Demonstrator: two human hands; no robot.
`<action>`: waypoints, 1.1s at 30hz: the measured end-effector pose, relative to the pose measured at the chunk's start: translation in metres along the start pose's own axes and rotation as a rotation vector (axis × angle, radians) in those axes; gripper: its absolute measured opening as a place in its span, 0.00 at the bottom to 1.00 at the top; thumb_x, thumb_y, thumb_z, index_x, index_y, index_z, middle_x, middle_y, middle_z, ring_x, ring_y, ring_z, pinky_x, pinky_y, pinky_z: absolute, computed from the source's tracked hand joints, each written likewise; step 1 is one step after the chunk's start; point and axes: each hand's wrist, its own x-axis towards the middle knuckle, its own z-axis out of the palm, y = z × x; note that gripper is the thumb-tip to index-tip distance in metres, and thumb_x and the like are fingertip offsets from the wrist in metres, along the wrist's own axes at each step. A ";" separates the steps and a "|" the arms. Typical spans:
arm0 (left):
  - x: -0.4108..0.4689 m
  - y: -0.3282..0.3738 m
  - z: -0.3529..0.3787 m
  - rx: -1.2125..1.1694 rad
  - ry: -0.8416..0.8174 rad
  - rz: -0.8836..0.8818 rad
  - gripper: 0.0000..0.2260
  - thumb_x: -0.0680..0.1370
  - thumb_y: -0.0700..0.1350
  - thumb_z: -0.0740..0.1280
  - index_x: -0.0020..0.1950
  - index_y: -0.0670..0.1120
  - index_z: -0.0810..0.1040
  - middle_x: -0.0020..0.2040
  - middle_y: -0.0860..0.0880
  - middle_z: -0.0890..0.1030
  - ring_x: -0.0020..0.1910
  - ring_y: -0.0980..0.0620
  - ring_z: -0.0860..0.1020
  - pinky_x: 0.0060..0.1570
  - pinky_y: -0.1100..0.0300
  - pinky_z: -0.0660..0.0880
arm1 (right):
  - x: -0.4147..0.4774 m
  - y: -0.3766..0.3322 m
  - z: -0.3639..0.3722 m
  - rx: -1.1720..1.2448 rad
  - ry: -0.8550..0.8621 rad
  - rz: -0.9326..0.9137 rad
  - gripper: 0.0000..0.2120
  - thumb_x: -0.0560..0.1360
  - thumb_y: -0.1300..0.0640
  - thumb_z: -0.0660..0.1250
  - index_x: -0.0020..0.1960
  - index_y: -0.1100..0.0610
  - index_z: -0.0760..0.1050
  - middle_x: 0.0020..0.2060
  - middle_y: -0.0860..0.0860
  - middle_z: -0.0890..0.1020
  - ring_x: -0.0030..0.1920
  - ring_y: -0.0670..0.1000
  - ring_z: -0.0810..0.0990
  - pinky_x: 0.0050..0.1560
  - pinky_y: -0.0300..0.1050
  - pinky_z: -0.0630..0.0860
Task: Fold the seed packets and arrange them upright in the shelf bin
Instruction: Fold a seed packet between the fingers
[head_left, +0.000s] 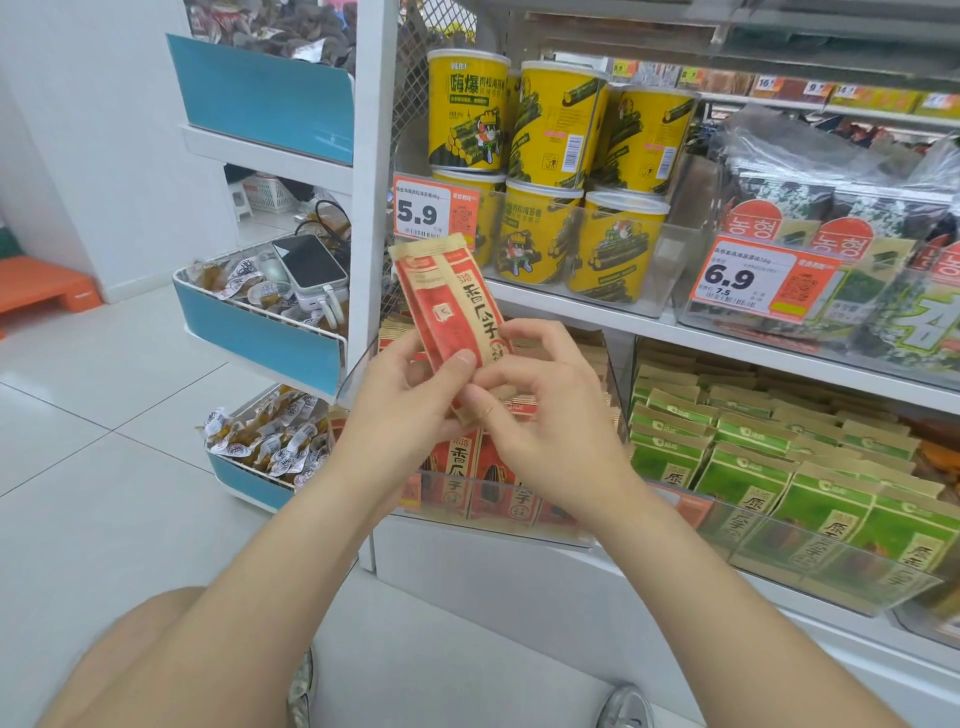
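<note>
Both hands are up in front of the shelf, close together, clamped on one seed packet (451, 306). The left hand (410, 395) has its thumb pressed on the packet's red face with its fingers curled behind. The right hand (540, 415) pinches the packet's lower end. The packet stands tilted, top leaning left, in the air above the shelf bin (493, 525) and not touching it.

Nearest to me, the person crouches, a bare knee (156, 660) at the left and a grey shoe (628, 706) on the white tiled floor (104, 415). Just past the hands, the clear-fronted bin on the low shelf holds more red packets (467, 467) standing upright. In the next bin to the right stand rows of green packets (779, 488).

One shelf up, yellow canisters (550, 124) are stacked two high behind a 5.9 price tag (421, 213). To their right, seaweed packs (841, 208) sit in a clear box with a 6.9 price tag (748, 280).

To the left stands a white rack with blue-fronted baskets (260, 332); the lower ones hold small wrapped snacks (270, 431), and a grey power bank (311, 267) lies on the middle one. Far left, an orange step (41, 291) rests against the white wall.
</note>
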 end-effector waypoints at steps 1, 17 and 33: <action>0.000 0.000 -0.002 -0.005 -0.016 -0.006 0.12 0.87 0.42 0.66 0.70 0.49 0.80 0.58 0.47 0.89 0.58 0.46 0.88 0.54 0.49 0.86 | 0.001 -0.001 -0.001 0.017 0.002 0.011 0.01 0.78 0.50 0.76 0.49 0.44 0.87 0.65 0.44 0.74 0.70 0.44 0.74 0.67 0.48 0.74; 0.002 0.000 0.002 -0.140 0.011 -0.181 0.14 0.89 0.50 0.60 0.64 0.48 0.84 0.51 0.44 0.88 0.38 0.53 0.82 0.29 0.64 0.76 | 0.009 -0.012 -0.021 0.584 0.072 0.419 0.11 0.81 0.51 0.74 0.51 0.59 0.87 0.41 0.55 0.90 0.44 0.58 0.90 0.53 0.64 0.86; 0.005 0.002 0.000 -0.228 0.129 -0.252 0.13 0.87 0.50 0.65 0.61 0.43 0.84 0.52 0.44 0.90 0.39 0.54 0.85 0.29 0.65 0.78 | 0.011 -0.004 -0.029 0.814 -0.138 0.523 0.12 0.80 0.65 0.72 0.63 0.63 0.84 0.51 0.59 0.89 0.41 0.52 0.84 0.38 0.42 0.81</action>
